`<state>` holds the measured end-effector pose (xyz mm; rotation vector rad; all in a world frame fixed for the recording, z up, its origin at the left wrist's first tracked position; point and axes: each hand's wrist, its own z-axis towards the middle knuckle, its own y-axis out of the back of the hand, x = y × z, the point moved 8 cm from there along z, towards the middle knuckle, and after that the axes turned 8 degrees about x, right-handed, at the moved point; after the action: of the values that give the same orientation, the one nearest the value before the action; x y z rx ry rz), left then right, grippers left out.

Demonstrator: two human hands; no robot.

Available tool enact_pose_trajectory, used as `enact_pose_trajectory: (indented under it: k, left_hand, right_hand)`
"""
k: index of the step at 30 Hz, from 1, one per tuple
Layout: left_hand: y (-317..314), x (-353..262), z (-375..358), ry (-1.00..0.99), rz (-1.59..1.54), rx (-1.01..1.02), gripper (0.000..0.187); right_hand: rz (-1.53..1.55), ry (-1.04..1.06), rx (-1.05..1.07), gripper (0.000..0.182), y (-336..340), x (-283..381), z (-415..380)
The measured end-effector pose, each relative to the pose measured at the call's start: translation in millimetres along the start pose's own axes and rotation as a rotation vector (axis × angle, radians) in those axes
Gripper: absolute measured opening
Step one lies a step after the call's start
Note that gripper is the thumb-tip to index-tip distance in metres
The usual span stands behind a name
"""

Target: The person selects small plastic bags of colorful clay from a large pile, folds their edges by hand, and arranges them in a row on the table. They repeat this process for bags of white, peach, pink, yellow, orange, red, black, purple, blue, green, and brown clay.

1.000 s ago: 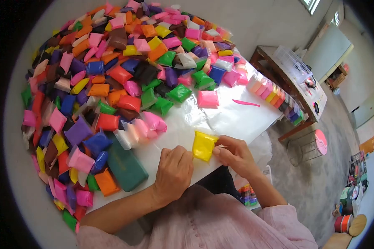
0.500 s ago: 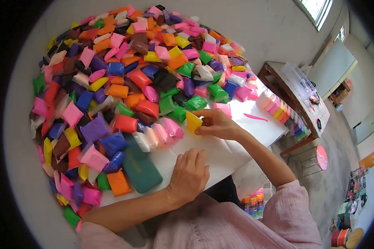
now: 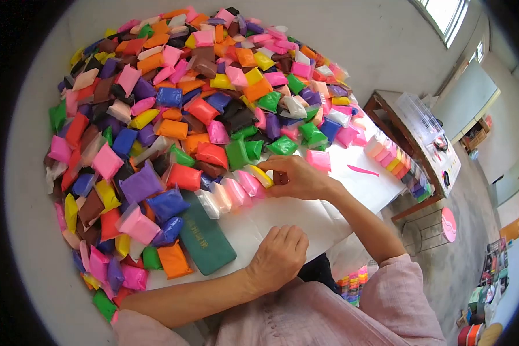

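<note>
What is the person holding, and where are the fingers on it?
The right hand pinches a yellow packet by its right end. The left hand holds nothing.

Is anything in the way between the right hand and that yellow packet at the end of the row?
Nothing visible: the right hand already touches the yellow packet, set against the pink packets. The left hand rests apart.

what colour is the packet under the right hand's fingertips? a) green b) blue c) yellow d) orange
c: the right hand presses a yellow packet at the end of the leaning row of pink and white packets, while the left hand rests on the white sheet.
</note>
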<state>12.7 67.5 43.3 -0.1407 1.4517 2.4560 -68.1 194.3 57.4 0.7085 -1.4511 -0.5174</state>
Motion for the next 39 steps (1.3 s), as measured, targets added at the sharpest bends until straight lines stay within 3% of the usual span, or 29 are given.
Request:
enact_pose_trajectory:
  k: [10,22,31,34,39]
  left_hand:
    - [-1.8,-1.8,1.4,0.008,0.044,0.011,0.014]
    - [-0.2,-1.3,4.8,0.02,0.017,0.06,0.013]
    - [-1.3,-1.4,5.5,0.015,0.0,0.08,0.014]
    - [-2.5,-1.3,5.5,0.022,-0.001,0.087,0.015]
    - [-4.3,1.2,4.7,0.023,-0.043,0.036,0.016]
  right_hand:
    - [0.058,0.067,-0.097,0.055,-6.1,-5.5,-5.8]
    - [0.191,-0.071,-0.033,0.059,-4.0,-9.8,2.5]
    - [0.159,0.028,-0.139,0.053,-8.0,-10.3,4.1]
    - [0.133,-0.024,-0.158,0.051,-8.6,-6.9,-1.6]
    - [0.082,0.119,-0.231,0.06,-14.1,-8.2,-1.9]
